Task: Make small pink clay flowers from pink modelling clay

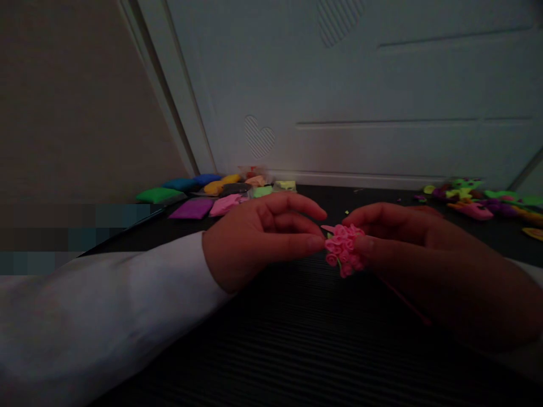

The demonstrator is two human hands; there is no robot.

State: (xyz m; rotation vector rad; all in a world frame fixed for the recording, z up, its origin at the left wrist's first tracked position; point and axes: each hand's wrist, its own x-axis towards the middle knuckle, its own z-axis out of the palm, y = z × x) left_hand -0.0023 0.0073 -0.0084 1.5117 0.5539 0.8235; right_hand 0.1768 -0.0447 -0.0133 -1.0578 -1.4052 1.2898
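A small cluster of pink roses, which looks like modelling clay, has bits of green between the blooms. My right hand grips it from the right, thumb in front and fingers behind. At its left edge is my left hand, thumb and middle fingertips close together against the blooms, index finger stretched above them. The cluster is above the dark tabletop. A thin pink strip shows below my right hand; whether it joins the cluster, I cannot tell.
Several clay packets lie at the back left, among them a green packet, a purple packet and a pink packet. Colourful clay figures are grouped at the back right. A pale panel with hearts rises behind the table.
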